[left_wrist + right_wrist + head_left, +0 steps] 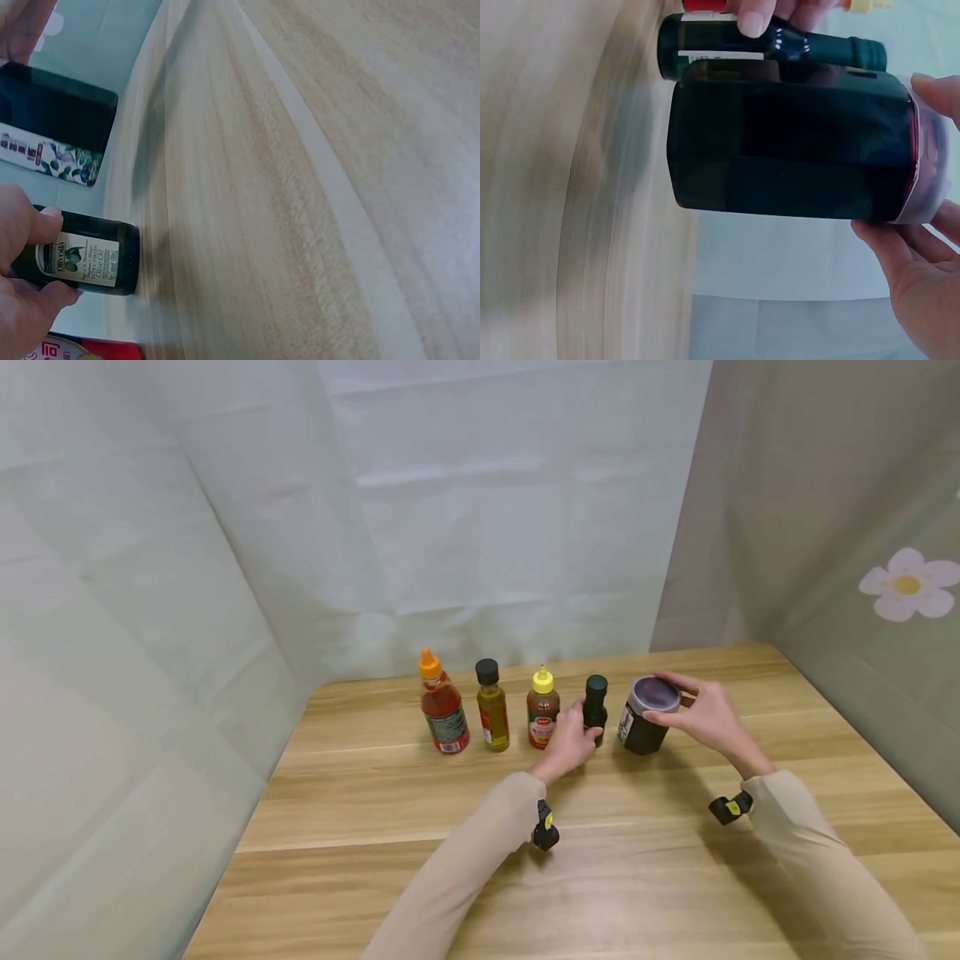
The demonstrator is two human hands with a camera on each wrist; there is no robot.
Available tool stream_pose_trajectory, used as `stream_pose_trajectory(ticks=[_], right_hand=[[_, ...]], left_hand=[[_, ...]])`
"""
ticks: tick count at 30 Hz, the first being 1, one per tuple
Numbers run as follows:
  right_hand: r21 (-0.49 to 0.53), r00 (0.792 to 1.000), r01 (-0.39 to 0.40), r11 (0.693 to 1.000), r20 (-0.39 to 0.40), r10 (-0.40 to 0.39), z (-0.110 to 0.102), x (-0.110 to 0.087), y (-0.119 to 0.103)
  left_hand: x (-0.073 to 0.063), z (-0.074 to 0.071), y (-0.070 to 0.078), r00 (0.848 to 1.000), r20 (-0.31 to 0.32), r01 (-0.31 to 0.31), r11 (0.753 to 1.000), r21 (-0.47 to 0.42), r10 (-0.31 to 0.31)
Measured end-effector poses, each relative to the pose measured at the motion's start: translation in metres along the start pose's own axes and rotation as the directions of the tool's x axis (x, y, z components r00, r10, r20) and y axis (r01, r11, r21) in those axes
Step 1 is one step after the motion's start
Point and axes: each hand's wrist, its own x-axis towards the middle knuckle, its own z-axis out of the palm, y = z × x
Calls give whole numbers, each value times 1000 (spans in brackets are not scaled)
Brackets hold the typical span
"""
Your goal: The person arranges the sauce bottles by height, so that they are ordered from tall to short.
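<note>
A small dark green olive oil bottle (90, 255) stands upright on the table, and my left hand (570, 745) grips it between thumb and fingers. To its right is a dark, faceted jar (787, 142) with a pale translucent lid (656, 693). My right hand (705, 714) holds this jar from above, thumb and fingers around the lid. The jar leans slightly; whether its base touches the table I cannot tell. Just left of my left hand stands a red sauce bottle with a yellow nozzle cap (543, 683).
Farther left in the same row stand an oil bottle with a black cap (492, 714) and a large red sauce bottle with an orange cap (446, 710). The wooden table (360, 810) runs back to a pale fabric backdrop (487, 527). Similar fabric hangs at both sides.
</note>
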Motion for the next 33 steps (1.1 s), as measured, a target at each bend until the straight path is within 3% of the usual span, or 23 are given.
stream_pose_trajectory(ticks=[8, 24, 29, 33], right_hand=[[-34, 997, -74, 997, -28, 73, 5, 14, 12], [-42, 996, -83, 996, -46, 81, 13, 21, 28], [-27, 994, -102, 994, -40, 101, 13, 20, 30], [-30, 993, -114, 993, 14, 115, 12, 19, 28]], left_hand=[[-1, 1, -1, 1000, -9, -19, 999, 30, 19], [-4, 1, -2, 997, -23, -67, 996, 64, 69], [-3, 1, -2, 999, -20, -40, 998, 46, 41], [-3, 0, -1, 1000, -24, -5, 1000, 26, 5]])
